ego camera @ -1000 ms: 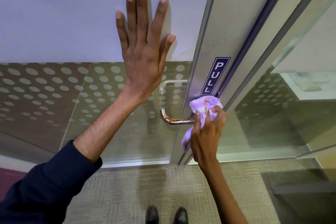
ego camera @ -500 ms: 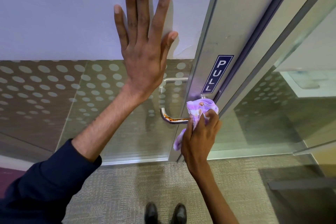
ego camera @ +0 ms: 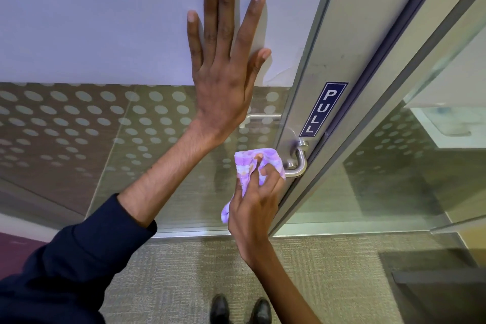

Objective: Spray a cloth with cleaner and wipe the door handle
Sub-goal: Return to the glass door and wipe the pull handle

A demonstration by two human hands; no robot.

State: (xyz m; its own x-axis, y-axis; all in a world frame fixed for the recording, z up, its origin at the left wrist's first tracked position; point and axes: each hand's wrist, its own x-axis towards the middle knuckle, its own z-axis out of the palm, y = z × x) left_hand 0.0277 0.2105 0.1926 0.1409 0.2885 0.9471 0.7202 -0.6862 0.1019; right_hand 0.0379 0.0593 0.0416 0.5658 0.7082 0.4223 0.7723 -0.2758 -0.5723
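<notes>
My right hand [ego camera: 253,208] grips a bunched purple cloth [ego camera: 256,164] wrapped over the lever part of the steel door handle [ego camera: 298,158]. Only the handle's bend and round base show, right of the cloth; the lever's free end is hidden under cloth and fingers. A tail of cloth hangs below my hand at the left. My left hand [ego camera: 224,68] lies flat with fingers spread on the frosted glass door [ego camera: 105,21], above and left of the handle. No spray bottle is in view.
A blue PULL sign [ego camera: 324,110] is on the metal door frame [ego camera: 331,47] above the handle. A second handle [ego camera: 263,118] shows through the dotted glass. A glass side panel [ego camera: 394,179] is at right. Grey carpet [ego camera: 184,271] and my black shoes [ego camera: 240,309] are below.
My right hand has slid the cloth leftward along the lever, from the base near the frame toward the free end, which uncovers the handle's bend and base. My left hand stays flat on the glass.
</notes>
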